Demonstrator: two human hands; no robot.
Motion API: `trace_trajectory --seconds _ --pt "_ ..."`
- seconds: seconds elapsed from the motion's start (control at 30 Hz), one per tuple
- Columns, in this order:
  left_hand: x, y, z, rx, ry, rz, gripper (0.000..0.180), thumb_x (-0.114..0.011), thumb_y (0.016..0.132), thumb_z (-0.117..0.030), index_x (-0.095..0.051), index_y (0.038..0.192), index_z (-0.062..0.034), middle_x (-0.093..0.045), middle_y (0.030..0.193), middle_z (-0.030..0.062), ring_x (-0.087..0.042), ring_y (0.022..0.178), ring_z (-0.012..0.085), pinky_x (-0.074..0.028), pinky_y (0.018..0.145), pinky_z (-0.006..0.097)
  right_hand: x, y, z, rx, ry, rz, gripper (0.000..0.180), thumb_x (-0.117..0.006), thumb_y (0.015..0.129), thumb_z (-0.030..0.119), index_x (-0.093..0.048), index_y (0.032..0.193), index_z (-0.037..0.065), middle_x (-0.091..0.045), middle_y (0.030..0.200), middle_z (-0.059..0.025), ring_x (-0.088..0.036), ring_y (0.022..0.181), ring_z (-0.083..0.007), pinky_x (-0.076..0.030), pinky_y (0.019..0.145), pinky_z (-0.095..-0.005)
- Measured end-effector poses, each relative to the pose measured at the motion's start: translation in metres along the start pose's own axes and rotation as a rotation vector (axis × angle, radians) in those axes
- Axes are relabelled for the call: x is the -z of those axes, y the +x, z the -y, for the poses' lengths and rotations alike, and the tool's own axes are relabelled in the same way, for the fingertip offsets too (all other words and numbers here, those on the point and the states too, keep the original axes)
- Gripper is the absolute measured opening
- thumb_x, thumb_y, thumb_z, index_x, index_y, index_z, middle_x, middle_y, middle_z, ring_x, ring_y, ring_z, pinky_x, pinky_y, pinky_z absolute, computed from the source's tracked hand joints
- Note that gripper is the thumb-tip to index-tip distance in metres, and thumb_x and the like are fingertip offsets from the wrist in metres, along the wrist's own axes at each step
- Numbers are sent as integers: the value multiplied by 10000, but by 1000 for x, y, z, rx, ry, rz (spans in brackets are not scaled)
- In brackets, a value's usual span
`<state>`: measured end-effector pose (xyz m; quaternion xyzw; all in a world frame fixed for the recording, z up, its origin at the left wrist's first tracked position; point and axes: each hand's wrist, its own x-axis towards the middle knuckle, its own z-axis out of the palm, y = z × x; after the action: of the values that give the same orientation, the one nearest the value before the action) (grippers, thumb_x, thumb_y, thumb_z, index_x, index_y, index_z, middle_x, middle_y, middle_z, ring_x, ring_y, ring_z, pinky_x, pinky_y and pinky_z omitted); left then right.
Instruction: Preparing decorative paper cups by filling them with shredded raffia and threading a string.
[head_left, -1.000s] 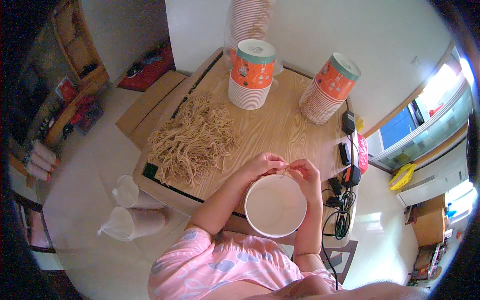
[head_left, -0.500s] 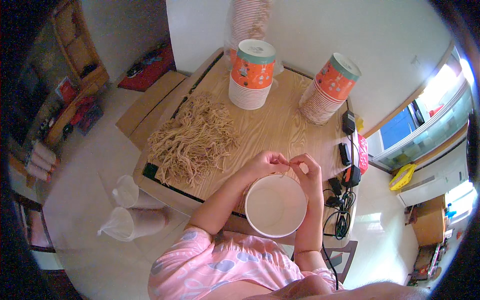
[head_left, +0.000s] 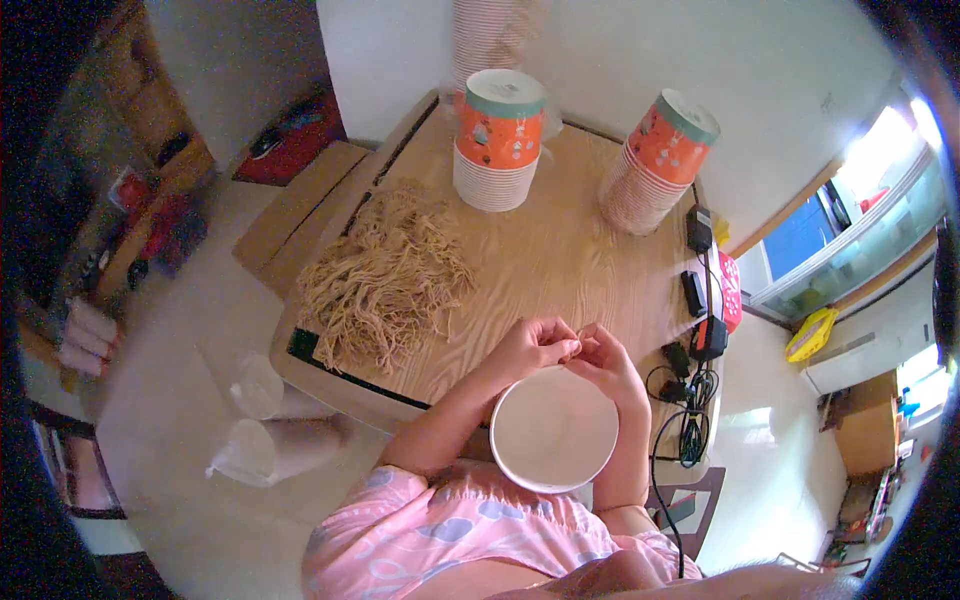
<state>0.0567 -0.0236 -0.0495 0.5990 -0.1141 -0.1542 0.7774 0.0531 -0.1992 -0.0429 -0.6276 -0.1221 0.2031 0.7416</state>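
Note:
A white paper tub (head_left: 556,432) rests against my lap at the table's near edge, its round mouth facing up and its inside bare. Just beyond its far rim, my left hand (head_left: 540,345) and my right hand (head_left: 608,368) meet, fingertips pinched close together. Whatever lies between the fingers is too small to make out. Left of my hands, a loose heap of tan twine strands (head_left: 385,285) is spread on the wood-grain table (head_left: 530,260).
Upside-down stacks of orange and teal paper tubs stand at the back middle (head_left: 500,140) and back right (head_left: 662,160). A tall wrapped stack (head_left: 490,40) rises behind. Black adapters and coiled cables (head_left: 697,420) line the right edge. Bagged stacks (head_left: 270,450) lie on the floor at left.
My hands have moved slightly nearer to me, and the fingers are bunched more tightly together. The tub's mouth sits a little lower in view. The twine heap has not moved on the table.

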Motion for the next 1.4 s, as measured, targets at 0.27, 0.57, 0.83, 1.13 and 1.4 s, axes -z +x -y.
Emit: trace_trajectory --seconds 0.27,0.57,0.83,1.13,1.4 --pt "-11 -27 -2 68 27 36 88 -595 813 -104 -609 877 -45 -609 789 -9 -572 743 74 -473 690 238 -12 -32 5 43 -326 -86 185 -709 744 122 -567 845 56 -527 755 24 -463 696 -72 -391 586 -223" --pt "-18 -39 2 55 69 24 89 -591 816 -75 -623 890 -37 -628 825 5 -585 754 75 -479 706 229 -18 -51 14 44 -531 -145 124 -649 777 103 -605 864 27 -590 711 -13 -508 662 -96 -434 600 -257" --pt "-20 -36 2 4 89 -27 80 -571 835 -43 -614 891 -6 -600 753 -13 -537 666 21 -451 599 181 -19 -47 26 31 -476 -142 54 -599 790 54 -584 821 12 -515 664 23 -454 632 -61 -378 566 -217" --pt "-20 -34 5 11 59 -100 66 -573 838 -53 -604 889 -24 -579 724 -32 -519 649 13 -428 579 175 -18 -43 22 167 -506 -166 104 -611 786 103 -576 851 30 -571 679 -50 -532 629 -124 -444 577 -275" --pt "-20 -31 3 -6 134 -155 59 -581 833 -50 -600 879 -19 -607 765 -10 -555 684 38 -457 622 189 -24 -46 19 99 -553 -245 106 -607 779 63 -562 868 27 -575 711 -55 -516 620 -132 -452 593 -282"
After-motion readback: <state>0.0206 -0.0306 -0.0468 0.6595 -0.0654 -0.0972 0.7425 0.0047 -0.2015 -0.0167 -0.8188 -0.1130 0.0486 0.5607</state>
